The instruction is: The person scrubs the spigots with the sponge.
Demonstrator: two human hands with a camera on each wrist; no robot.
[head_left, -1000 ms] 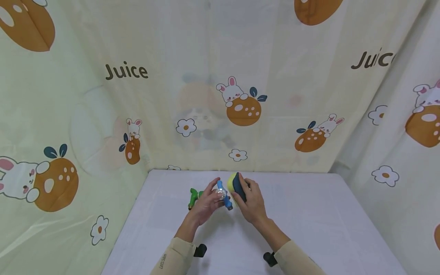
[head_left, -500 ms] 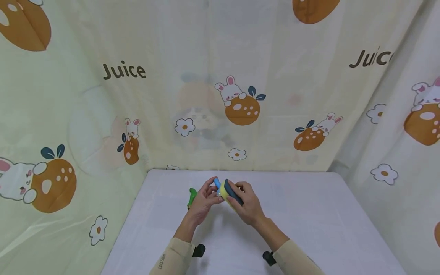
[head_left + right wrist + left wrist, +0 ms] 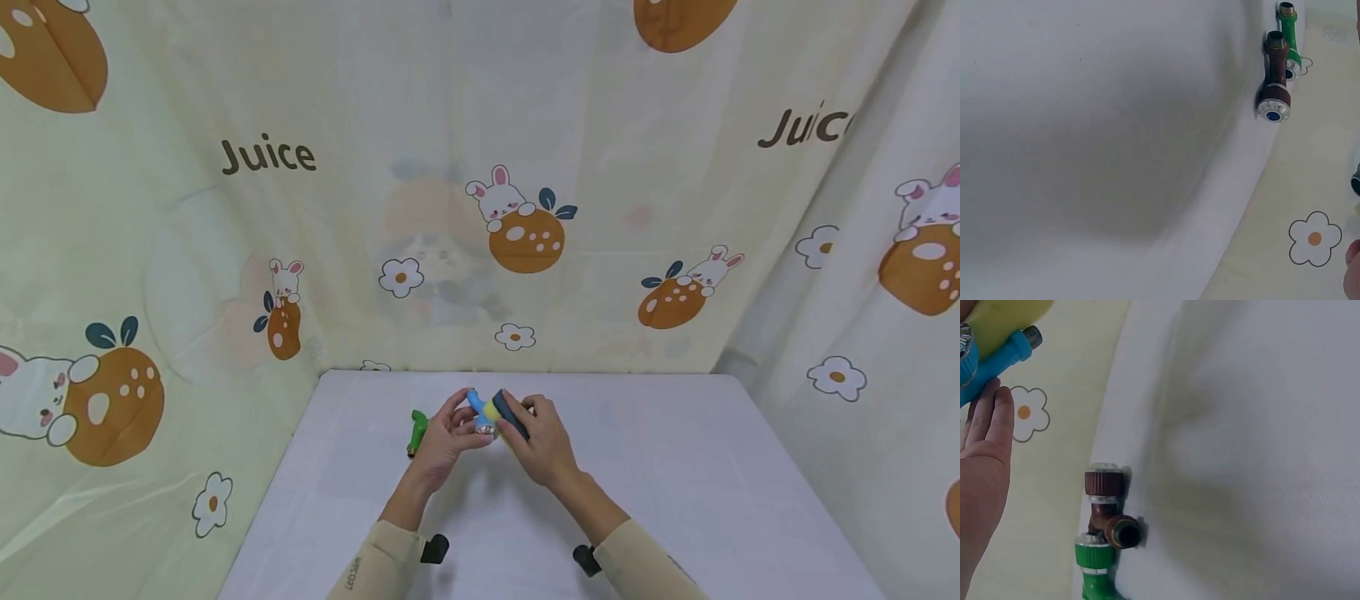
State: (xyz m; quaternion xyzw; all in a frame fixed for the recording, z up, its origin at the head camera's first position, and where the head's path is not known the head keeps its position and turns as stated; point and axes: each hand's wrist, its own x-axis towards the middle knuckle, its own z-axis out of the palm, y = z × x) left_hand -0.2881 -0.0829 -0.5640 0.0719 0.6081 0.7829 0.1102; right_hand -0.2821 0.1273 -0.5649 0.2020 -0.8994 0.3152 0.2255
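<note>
In the head view my left hand holds a blue tap between thumb and fingers, above the table. Its silver knob end faces down; in the left wrist view the blue tap shows a dark threaded end. A two-layer sponge, yellow below and dark blue on top, is gripped by my right hand. The sponge's yellow side touches the blue tap and hides part of it. On the table behind the left hand lies a green tap, partly covered.
A brown tap lies beside the green tap near the table's edge in the left wrist view. The white-covered table meets a printed curtain at the back and sides.
The right hand has brought the sponge left and down onto the blue tap. In the left hand the tap has turned, so its knob now points down.
</note>
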